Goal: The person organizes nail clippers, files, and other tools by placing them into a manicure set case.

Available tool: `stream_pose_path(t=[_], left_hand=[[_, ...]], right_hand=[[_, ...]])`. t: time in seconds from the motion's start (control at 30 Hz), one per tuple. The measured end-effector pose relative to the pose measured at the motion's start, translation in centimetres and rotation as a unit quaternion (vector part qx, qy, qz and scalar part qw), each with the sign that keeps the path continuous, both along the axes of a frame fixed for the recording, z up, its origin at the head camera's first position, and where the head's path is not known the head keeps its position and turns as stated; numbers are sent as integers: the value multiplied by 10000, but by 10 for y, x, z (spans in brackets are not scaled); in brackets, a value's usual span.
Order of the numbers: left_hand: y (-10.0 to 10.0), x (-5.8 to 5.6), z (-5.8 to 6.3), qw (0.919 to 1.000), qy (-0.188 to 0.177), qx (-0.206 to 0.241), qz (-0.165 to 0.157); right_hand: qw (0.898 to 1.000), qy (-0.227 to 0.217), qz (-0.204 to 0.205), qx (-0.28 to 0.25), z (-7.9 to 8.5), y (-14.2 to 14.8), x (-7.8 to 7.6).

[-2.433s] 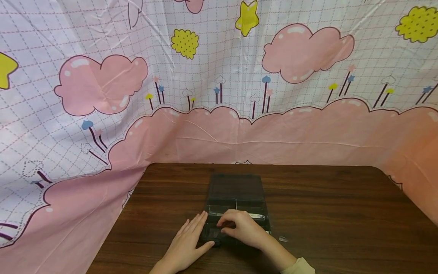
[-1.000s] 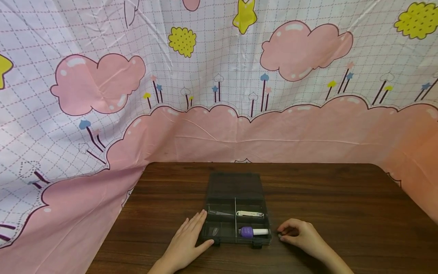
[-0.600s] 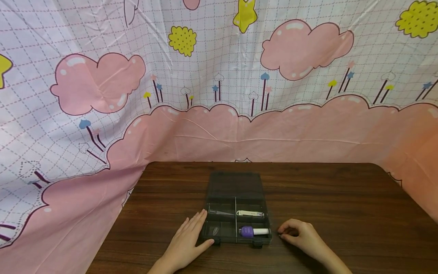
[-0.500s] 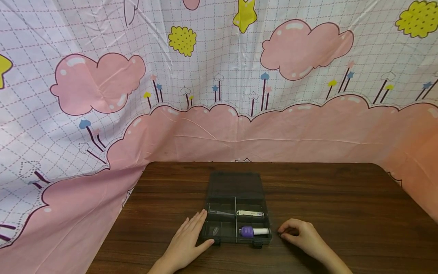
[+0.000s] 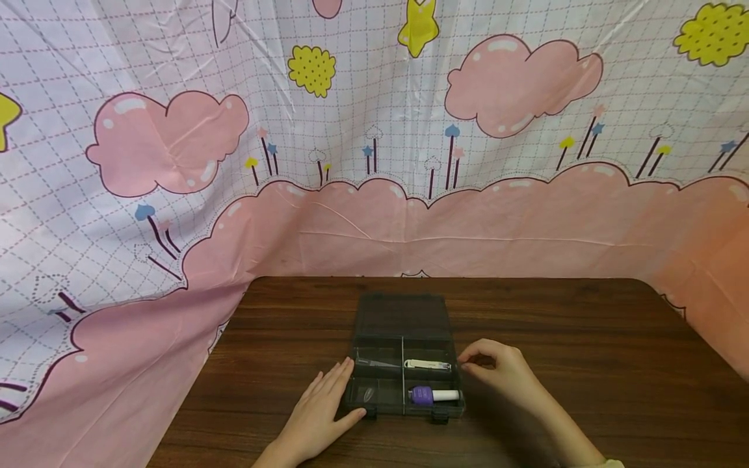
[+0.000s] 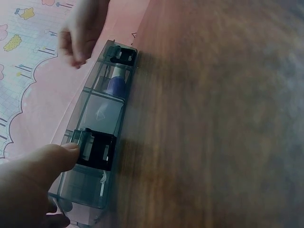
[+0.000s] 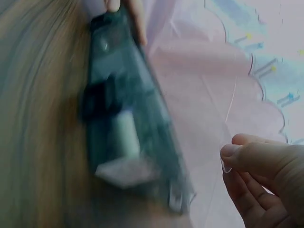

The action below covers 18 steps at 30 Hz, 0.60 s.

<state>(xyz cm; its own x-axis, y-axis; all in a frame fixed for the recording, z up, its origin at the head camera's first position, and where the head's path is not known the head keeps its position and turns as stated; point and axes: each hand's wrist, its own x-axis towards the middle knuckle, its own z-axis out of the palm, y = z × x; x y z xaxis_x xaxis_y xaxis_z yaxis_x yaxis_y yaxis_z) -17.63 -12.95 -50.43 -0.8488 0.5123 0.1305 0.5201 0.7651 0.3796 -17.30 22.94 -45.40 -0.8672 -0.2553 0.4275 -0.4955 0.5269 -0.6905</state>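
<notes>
A dark see-through compartment box (image 5: 404, 409) stands on the table with its lid (image 5: 404, 316) laid back. My left hand (image 5: 316, 413) rests along its left side, fingers straight, the thumb touching a front latch (image 6: 92, 149). To the box's right, level with the back compartments, my right hand (image 5: 506, 374) pinches a small clear piece, like a false nail (image 7: 226, 167), between thumb and fingertips. A similar clear false nail (image 5: 368, 394) lies in the front left compartment. Purple nail polish (image 5: 432, 395) lies front right, nail clippers (image 5: 428, 364) back right, and a thin pointed tool (image 5: 377, 363) back left.
The brown wooden table (image 5: 585, 344) extends to both sides of the box. A patterned pink and white cloth (image 5: 351, 247) hangs behind and along the sides. A second latch (image 5: 440, 415) juts from the box's front edge.
My right hand moved from over the front left compartment to the table on the right, picked up the clear false nail there, and now has risen back toward the box. The left hand stayed put.
</notes>
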Motion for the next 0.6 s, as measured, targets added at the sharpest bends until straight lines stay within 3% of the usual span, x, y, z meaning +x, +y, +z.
stream_pose_path(t=[0.1, 0.27, 0.43, 0.6], left_hand=[[0, 1, 0, 10000, -8, 1, 3], [0, 1, 0, 10000, -42, 0, 20], [0, 1, 0, 10000, -50, -19, 45], [0, 0, 0, 10000, -14, 11, 32]], right_hand=[[9996, -53, 276, -100, 17, -20, 1], [9970, -189, 697, -274, 24, -50, -6], [9915, -32, 1273, -257, 15, -75, -15], [9887, -149, 1489, -102, 8, -96, -19]])
